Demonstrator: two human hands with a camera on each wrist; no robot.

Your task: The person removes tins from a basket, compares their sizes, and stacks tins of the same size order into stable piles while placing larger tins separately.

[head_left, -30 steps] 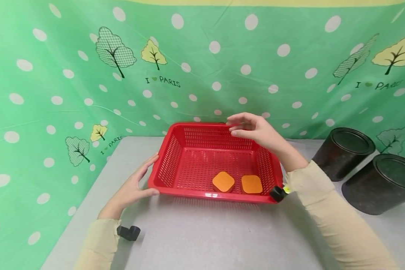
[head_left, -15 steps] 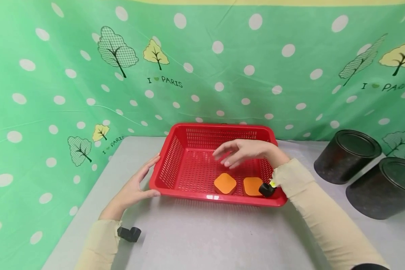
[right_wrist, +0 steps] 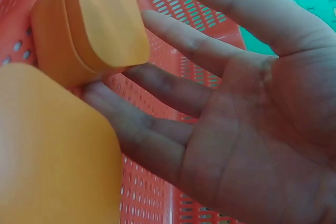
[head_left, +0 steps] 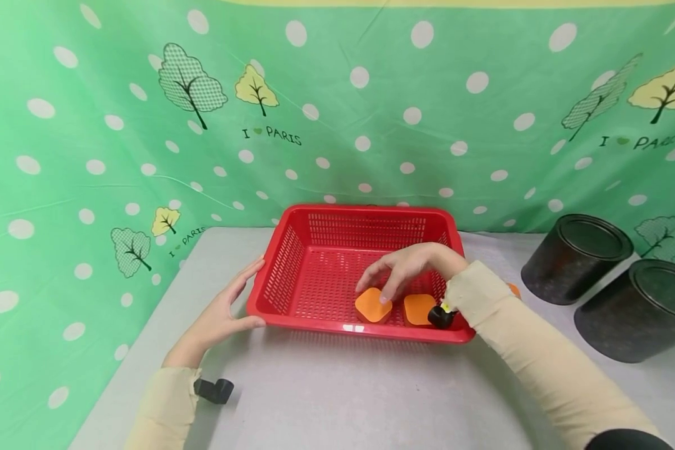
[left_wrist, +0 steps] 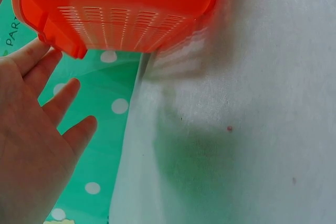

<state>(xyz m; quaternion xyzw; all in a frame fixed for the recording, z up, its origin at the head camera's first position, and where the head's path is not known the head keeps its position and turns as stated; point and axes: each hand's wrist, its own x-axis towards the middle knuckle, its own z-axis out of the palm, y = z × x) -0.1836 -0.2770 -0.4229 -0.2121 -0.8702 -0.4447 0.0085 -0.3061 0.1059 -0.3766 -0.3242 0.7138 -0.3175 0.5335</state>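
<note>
A red plastic basket (head_left: 315,322) with slotted walls stands on the table. My left hand (head_left: 219,319) is at its left end, thumb by the near corner and fingers along the outside of the rim. In the left wrist view those fingers are spread, with fingertips at the basket's edge (left_wrist: 58,38). Inside the basket lie two orange rounded-square boxes with lids, a left box (head_left: 369,307) and a right box (head_left: 416,310). My right hand (head_left: 410,267) reaches over the left box, thumb above its top. In the right wrist view its loosely extended fingers (right_wrist: 178,43) are at one box (right_wrist: 107,19).
Two dark cylindrical cans, a far can (head_left: 574,262) and a near can (head_left: 638,309), stand on the right. A small orange thing (head_left: 514,289) peeks out beyond my right sleeve. A green dotted curtain (head_left: 343,125) hangs behind the basket.
My right hand has come from the far rim down into the basket, over to the left box. The left hand stays at the basket's left end; the boxes lie where they were.
</note>
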